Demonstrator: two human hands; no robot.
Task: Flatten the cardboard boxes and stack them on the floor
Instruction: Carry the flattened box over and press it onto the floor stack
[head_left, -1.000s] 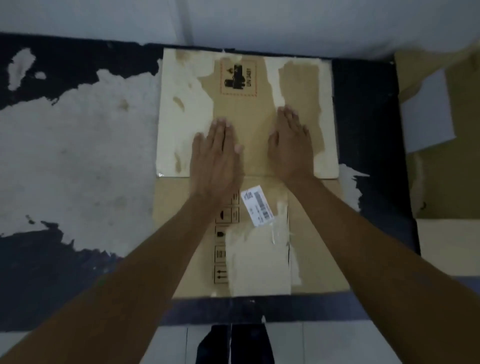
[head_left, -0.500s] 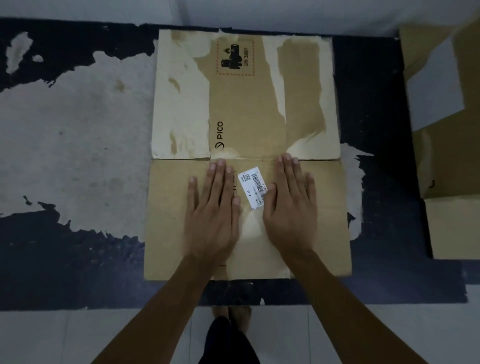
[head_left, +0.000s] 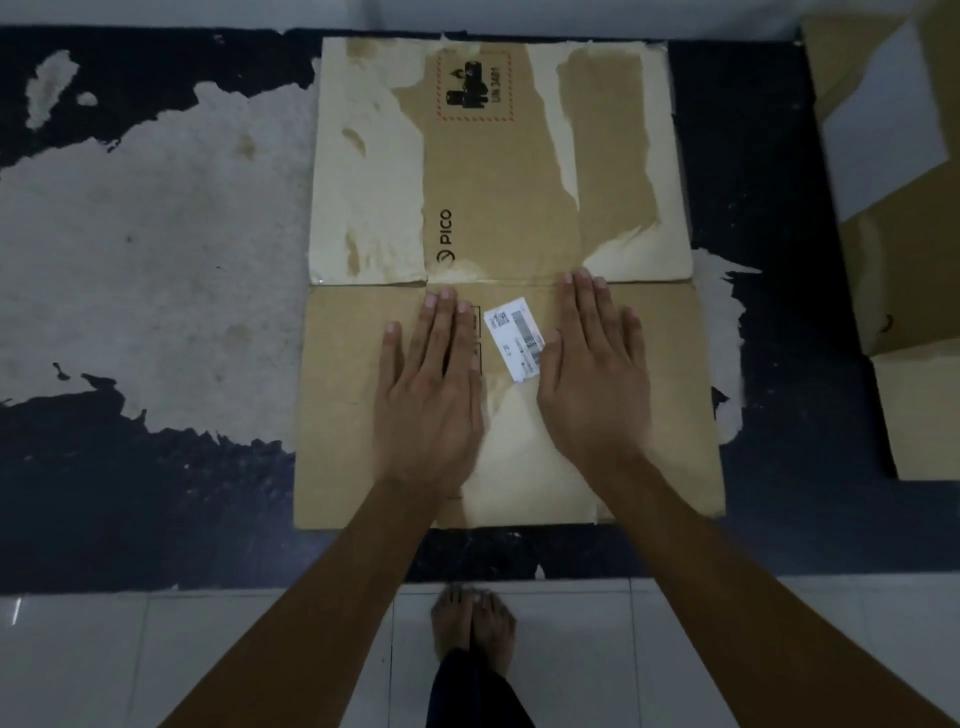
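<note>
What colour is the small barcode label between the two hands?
White with black print, on the small rectangular barcode label, seen in the head view.

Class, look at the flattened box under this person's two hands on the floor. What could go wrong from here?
1. Both the left hand and right hand press flat on the near panel; the far panel might spring up along the fold.
2. The barcode label between the hands looks partly lifted and could tear off.
3. The torn facing paper may rip further if rubbed.
</note>
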